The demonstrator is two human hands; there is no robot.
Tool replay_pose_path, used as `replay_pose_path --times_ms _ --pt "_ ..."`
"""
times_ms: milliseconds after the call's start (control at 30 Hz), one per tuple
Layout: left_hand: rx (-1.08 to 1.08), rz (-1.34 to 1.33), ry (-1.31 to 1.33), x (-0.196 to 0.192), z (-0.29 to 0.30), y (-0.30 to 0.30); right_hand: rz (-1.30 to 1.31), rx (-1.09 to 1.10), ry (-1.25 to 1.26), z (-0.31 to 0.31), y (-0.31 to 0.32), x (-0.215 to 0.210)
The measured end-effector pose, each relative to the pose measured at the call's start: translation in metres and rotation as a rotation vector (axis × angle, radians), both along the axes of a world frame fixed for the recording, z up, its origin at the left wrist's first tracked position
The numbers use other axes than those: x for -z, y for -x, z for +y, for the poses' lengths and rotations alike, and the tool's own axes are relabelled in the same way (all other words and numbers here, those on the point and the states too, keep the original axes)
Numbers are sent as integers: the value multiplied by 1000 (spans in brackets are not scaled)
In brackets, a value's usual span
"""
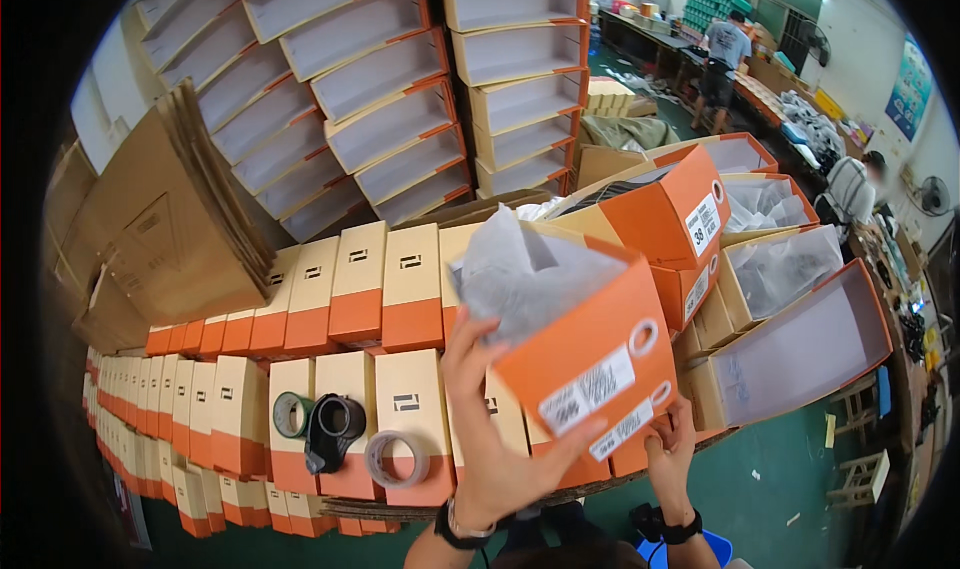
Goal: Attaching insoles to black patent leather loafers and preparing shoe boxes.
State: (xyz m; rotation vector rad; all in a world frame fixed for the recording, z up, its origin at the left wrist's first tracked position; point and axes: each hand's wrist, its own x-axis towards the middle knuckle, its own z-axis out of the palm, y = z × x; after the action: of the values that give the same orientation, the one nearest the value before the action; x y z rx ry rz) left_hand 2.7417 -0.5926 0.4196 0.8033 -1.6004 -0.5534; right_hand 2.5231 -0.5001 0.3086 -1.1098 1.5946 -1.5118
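Observation:
An open orange and cream shoebox (610, 334) is tilted up in front of me, with crumpled grey-white wrapping (520, 279) bulging from its top. My left hand (478, 409) grips it, fingers along its left side and thumb near the white label. A second orange box end with its own label (622, 431) shows directly below it; whether the two are separate or nested I cannot tell. At that lower right corner, my right hand (672, 449) has its fingers curled against the lower box. What lies inside the wrapping is hidden.
Closed shoeboxes (408, 289) stand in rows at left; a clear tape roll (397, 459), a black tape dispenser (335, 431) and a green tape roll (291, 415) rest on them. Open boxes (800, 344) lie at right. Box stacks (520, 54) and cardboard sheets (160, 219) rise behind. A person (725, 54) stands far off.

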Motion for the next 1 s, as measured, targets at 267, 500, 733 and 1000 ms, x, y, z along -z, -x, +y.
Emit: replay_pose_path --times_ms 267,500,733,1000 --pt "-33 -22 204 23 41 -21 28 258 -88 15 -29 -4" --pt "-130 -167 288 4 62 -19 427 138 -134 1 30 -41" --pt "-299 -127 25 -2 34 -18 1226 3 350 -134 8 -204" --pt "-317 -150 35 -13 18 -20 1511 -322 224 -169 13 -227"
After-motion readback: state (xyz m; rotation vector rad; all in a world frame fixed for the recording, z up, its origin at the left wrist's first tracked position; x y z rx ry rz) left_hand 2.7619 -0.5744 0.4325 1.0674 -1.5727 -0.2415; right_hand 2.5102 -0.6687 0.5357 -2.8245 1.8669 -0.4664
